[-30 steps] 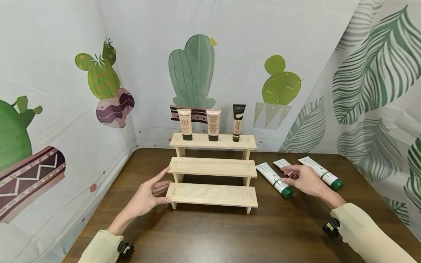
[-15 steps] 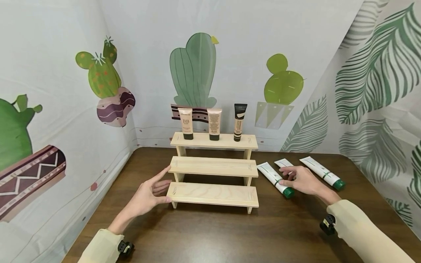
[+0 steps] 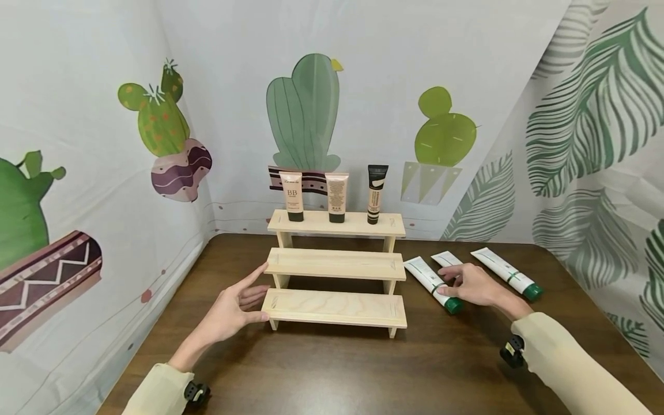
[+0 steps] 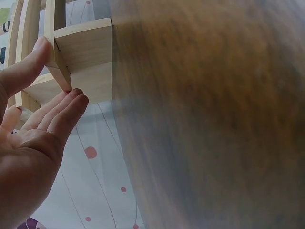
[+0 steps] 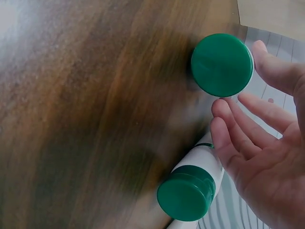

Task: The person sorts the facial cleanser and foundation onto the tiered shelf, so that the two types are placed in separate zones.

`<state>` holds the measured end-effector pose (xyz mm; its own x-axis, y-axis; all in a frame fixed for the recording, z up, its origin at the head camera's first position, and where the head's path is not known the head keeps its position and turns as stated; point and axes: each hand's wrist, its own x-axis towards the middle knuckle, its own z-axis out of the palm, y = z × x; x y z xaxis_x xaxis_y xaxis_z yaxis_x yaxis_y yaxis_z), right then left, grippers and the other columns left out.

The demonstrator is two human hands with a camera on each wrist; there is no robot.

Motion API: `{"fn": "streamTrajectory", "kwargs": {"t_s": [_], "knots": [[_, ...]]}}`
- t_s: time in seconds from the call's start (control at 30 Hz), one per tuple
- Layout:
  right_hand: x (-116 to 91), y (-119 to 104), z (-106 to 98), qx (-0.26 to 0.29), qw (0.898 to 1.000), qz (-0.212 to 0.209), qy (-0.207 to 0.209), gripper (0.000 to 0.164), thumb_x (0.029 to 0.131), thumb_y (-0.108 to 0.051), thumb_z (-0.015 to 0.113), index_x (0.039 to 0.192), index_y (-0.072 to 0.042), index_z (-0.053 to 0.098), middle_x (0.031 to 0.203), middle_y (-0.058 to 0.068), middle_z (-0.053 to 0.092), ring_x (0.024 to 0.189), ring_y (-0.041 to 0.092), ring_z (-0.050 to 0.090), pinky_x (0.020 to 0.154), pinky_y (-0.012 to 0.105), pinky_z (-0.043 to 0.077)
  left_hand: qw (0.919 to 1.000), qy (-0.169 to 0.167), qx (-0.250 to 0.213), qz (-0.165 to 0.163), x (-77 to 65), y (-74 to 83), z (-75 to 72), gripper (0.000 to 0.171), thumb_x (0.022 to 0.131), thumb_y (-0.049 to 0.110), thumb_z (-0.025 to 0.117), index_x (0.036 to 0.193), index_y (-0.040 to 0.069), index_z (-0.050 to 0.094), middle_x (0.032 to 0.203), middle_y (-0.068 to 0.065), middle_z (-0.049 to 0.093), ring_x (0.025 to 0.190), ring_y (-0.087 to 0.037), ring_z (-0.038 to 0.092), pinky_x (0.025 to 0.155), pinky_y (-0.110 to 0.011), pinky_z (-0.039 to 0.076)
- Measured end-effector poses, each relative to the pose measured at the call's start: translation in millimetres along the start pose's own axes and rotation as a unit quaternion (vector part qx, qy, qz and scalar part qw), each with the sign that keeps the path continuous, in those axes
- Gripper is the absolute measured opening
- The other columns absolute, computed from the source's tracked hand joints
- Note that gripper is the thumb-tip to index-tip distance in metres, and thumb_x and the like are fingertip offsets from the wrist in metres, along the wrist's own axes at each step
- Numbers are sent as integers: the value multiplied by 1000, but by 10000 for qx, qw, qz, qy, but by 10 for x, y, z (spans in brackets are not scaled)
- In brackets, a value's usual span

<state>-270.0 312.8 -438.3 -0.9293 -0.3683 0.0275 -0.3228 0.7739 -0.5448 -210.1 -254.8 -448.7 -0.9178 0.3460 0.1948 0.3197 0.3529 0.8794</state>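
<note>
On the dark brown tabletop, item one: a pale wooden rack of three steps, the lowest toward the person, the highest at the back.

Top step, standing upright, left to right: a beige tube lettered "BB", on its black cap; a second beige tube, likewise cap down, small print facing out; a slimmer black-and-beige tube, black at its upper end.

Right of the rack, lying on the tabletop: three white tubes. The nearest white tube slants close by the rack, its green cap toward the person. The middle white tube is partly hidden by fingers. The outer white tube lies farthest right, also green-capped.

Left hand: at the rack's left end, grip wide, fingers extended; index finger touching the middle step, thumb at the front corner of the lowest.

Right hand: over the nearest white tube, just behind its cap, thumb to one side and fingers to the other; grip about a cap's breadth. Whether it pinches the tube, I cannot tell.

Both arms: cream sleeves, a black device at each wrist.
</note>
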Motion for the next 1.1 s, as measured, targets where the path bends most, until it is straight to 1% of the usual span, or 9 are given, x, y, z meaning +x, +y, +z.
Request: {"fn": "streamTrajectory", "kwargs": {"t_s": [0.13,0.23,0.47,0.7,0.93,1.0,1.1], "knots": [[1,-18,3,82,9999,-48,-108,50,93,-27,83,128,7,70,108,15,75,92,28,71,77,46,60,10000,10,-9,-9,-10,-11,7,106,80,-9,88,167,24,35,139,-36,58,130,-44,59,104,-42,55],[-11,-30,-15,108,9998,-79,-140,48,93,-26,84,126,6,71,106,13,75,93,28,71,78,46,60,10000,4,-34,-4,-7,-19,11,106,80,-8,88,167,24,35,139,-36,58,130,-44,59,104,-42,55],[-85,-30,-45,231,9991,-85,-358,48,93,-25,84,127,5,70,105,9,73,92,24,68,75,38,57,10000,20,-56,10,-1,-27,7,106,80,-8,88,166,25,36,139,-37,58,130,-44,59,104,-42,55],[-137,1,-56,432,9977,-95,-504,48,91,-24,84,128,3,70,106,6,73,91,21,67,75,35,57,10000,0,-74,35,-2,-35,4,107,80,-9,88,167,24,35,140,-37,57,131,-44,59,104,-41,55],[-213,-11,-71,632,9953,-71,-733,54,88,-26,87,131,3,69,108,7,71,90,20,65,71,33,57,10000,-9,-65,61,6,-34,-6,107,80,-8,88,166,26,36,140,-37,56,131,-43,59,104,-42,55],[-225,-14,-75,669,9947,-90,-776,55,90,-26,86,132,3,68,108,7,70,90,20,65,71,32,57,10000,-11,-58,53,5,-27,-8,107,80,-8,88,166,26,36,140,-37,56,131,-43,59,104,-41,55],[-221,-14,-75,721,9939,-228,-808,50,94,-25,83,132,4,68,107,5,70,91,20,66,72,31,58,10000,-12,-57,17,0,-17,-8,107,80,-8,88,166,26,35,140,-37,56,131,-44,59,105,-43,54]]}}
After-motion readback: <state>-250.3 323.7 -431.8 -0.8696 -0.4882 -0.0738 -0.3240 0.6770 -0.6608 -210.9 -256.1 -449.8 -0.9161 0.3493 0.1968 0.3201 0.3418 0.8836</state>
